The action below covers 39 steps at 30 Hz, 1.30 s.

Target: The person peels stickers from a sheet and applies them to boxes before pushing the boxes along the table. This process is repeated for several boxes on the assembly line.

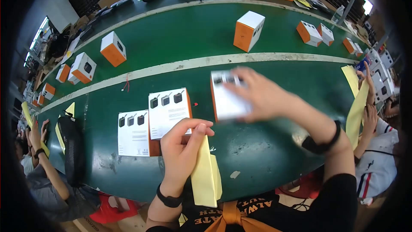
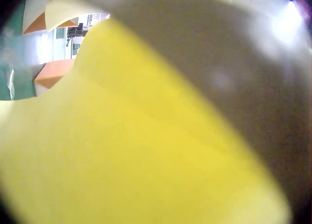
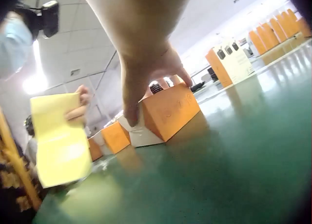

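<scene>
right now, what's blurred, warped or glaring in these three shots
Head: right hand and the box under it blurred, table bowed by the wide lens, corners black; left wrist: yellow sheet out of focus and filling much of the frame, white light flaring upper right; right wrist: lamp blown out at left, pale sheen on the table.

The left hand [image 1: 182,150] is held up in front of the body, its fingers folded and its thumb [image 1: 196,139] laid beside them. The right arm [image 1: 313,114] is stretched forward. The right hand [image 1: 262,92], a bit blurred, is turned palm down, with thumb and fingers spread apart.
</scene>
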{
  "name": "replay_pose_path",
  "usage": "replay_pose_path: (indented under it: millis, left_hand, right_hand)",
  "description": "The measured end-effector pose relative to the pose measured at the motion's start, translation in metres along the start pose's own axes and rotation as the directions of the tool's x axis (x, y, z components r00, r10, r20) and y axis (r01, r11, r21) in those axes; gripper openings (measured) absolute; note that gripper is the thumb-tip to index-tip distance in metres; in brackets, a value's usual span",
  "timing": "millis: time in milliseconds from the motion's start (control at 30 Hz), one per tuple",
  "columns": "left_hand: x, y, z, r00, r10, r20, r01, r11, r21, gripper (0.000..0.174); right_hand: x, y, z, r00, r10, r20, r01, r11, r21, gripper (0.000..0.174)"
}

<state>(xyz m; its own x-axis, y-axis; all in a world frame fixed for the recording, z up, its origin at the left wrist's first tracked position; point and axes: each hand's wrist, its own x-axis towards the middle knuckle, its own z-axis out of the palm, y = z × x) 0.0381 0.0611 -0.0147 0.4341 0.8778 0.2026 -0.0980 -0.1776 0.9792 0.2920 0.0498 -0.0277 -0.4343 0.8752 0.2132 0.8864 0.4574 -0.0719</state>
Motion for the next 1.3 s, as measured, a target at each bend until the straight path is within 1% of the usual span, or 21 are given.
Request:
replay_pose_path:
  millis: [33,100,133,200,233,267,300,467,500,567,667,733,800,833,900,1000,1067,1133,1200,1267,1300]
  left_hand:
    - [0.000,0.000,-0.003,0.998,-0.061,0.015,0.061,0.998,0.004,0.013]
    - [-0.001,-0.003,-0.003,0.995,-0.097,-0.004,0.097,0.995,-0.003,0.015]
    - [0.000,-0.006,-0.003,0.995,-0.102,-0.016,0.102,0.995,0.003,0.015]
    - [0.001,-0.010,-0.007,0.994,-0.010,-0.112,0.010,1.000,0.006,0.016]
    - [0.002,-0.006,-0.007,0.991,-0.026,-0.132,0.022,0.999,-0.031,0.017]
    - [0.003,-0.004,-0.011,0.989,-0.030,-0.147,0.026,0.999,-0.031,0.017]
    - [0.002,-0.003,-0.013,0.989,-0.041,-0.145,0.031,0.997,-0.070,0.017]
    - [-0.002,0.005,-0.011,0.991,-0.011,-0.130,-0.017,0.976,-0.215,0.020]
    - [-0.001,0.010,-0.008,0.984,0.007,-0.180,-0.045,0.978,-0.204,0.021]
    - [0.002,0.011,-0.002,0.937,0.182,-0.297,-0.203,0.978,-0.039,0.023]
    - [-0.002,0.016,0.007,0.837,0.442,-0.321,-0.401,0.896,0.188,0.022]
    - [-0.017,0.026,-0.005,0.899,0.358,-0.253,-0.329,0.932,0.149,0.019]
    - [-0.024,0.032,-0.019,0.985,0.167,0.043,-0.130,0.885,-0.448,0.036]
    - [-0.034,0.045,-0.021,0.992,0.040,0.121,0.017,0.897,-0.442,0.057]
    - [-0.051,0.050,-0.021,0.995,0.032,0.093,0.004,0.932,-0.363,0.060]
    - [-0.070,0.050,-0.021,1.000,0.006,-0.030,-0.013,0.975,-0.223,0.068]
    - [-0.077,0.047,-0.020,0.994,0.107,-0.028,-0.111,0.976,-0.185,0.070]
    - [-0.079,0.045,-0.019,0.996,0.086,-0.002,-0.085,0.981,-0.172,0.073]
    - [-0.074,0.046,-0.013,0.981,0.178,-0.076,-0.194,0.901,-0.388,0.078]
    - [-0.074,0.043,-0.028,0.975,0.216,0.051,-0.197,0.948,-0.252,0.067]
    - [-0.075,0.039,-0.034,0.959,0.268,0.096,-0.255,0.959,-0.126,0.056]
  right_hand:
    - [0.019,0.023,0.003,0.993,0.104,0.062,-0.106,0.994,0.032,0.080]
    - [0.057,0.070,0.021,0.986,0.162,-0.035,-0.161,0.987,0.024,0.069]
    - [0.074,0.086,0.028,0.979,0.197,-0.059,-0.200,0.978,-0.055,0.057]
    - [0.090,0.061,0.014,0.974,0.199,-0.104,-0.223,0.810,-0.543,0.043]
    - [0.092,0.043,0.002,0.977,0.190,-0.094,-0.211,0.822,-0.528,0.043]
    - [0.091,0.020,-0.013,0.975,0.039,-0.217,-0.076,0.984,-0.164,0.037]
    - [0.084,-0.004,-0.029,0.926,-0.047,-0.374,0.131,0.970,0.203,0.032]
    - [0.014,-0.086,-0.087,0.904,-0.122,-0.409,0.189,0.974,0.126,0.036]
    - [0.004,-0.098,-0.083,0.922,-0.045,-0.384,0.155,0.953,0.260,0.040]
    - [-0.013,-0.127,-0.070,0.960,0.077,-0.269,0.064,0.875,0.480,0.056]
    - [-0.020,-0.167,-0.046,0.926,0.377,0.023,-0.203,0.443,0.873,0.048]
    - [-0.018,-0.161,-0.039,0.860,0.465,-0.209,-0.081,0.529,0.845,0.038]
    - [-0.019,-0.154,-0.054,0.844,0.534,-0.051,-0.081,0.220,0.972,0.035]
    - [-0.020,-0.152,-0.056,0.844,0.531,-0.075,-0.059,0.232,0.971,0.041]
    - [-0.023,-0.156,-0.056,0.843,0.530,-0.096,-0.041,0.240,0.970,0.047]
    - [-0.030,-0.179,-0.046,0.814,0.515,-0.269,0.267,0.080,0.960,0.077]
    - [-0.040,-0.190,-0.040,0.800,0.546,-0.250,0.177,0.184,0.967,0.076]
    - [-0.045,-0.195,-0.036,0.748,0.616,-0.249,0.196,0.154,0.968,0.066]
    - [-0.050,-0.194,-0.036,0.803,0.565,-0.191,0.146,0.125,0.981,0.055]
    - [-0.052,-0.198,-0.036,0.786,0.591,-0.184,0.128,0.137,0.982,0.041]
    - [-0.054,-0.198,-0.038,0.799,0.550,-0.243,0.082,0.301,0.950,0.036]
